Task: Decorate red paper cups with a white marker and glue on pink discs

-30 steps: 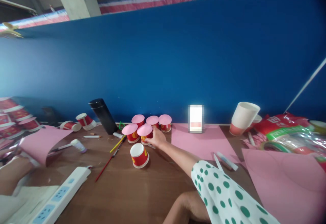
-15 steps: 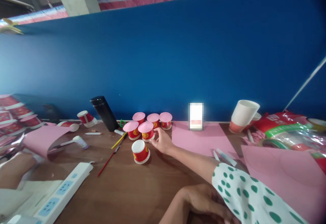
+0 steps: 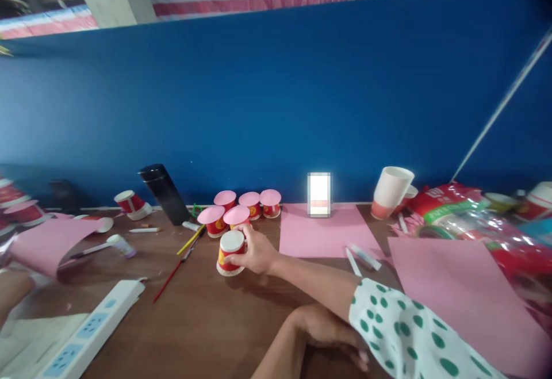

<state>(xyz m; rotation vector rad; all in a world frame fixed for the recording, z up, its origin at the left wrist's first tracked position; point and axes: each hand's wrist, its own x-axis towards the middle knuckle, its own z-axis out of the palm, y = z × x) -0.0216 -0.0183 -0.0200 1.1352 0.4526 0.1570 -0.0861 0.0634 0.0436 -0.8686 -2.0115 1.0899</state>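
Note:
My right hand (image 3: 257,251), reaching in from a dotted sleeve, has its thumb and fingers round an upturned red paper cup (image 3: 228,252) with a white base on top and yellow print. The cup is on the brown table. Just behind it stand several similar red cups, each topped with a pink paper disc (image 3: 236,215). My left hand (image 3: 323,326) lies on the table beneath my right forearm. Its fingers stretch out to the right with nothing seen in them, partly hidden by the sleeve.
A black thermos (image 3: 164,194), paintbrush (image 3: 172,275) and power strip (image 3: 95,327) are to the left. Another person's hand (image 3: 15,293) is at the left edge beside pink paper (image 3: 56,241). Pink sheets (image 3: 323,235), a pale cup (image 3: 391,192) and plastic packaging (image 3: 452,201) lie right.
My right hand has moved from the disc-topped cups to the nearer, upturned red cup and taken hold of it. The view has shifted slightly to the right.

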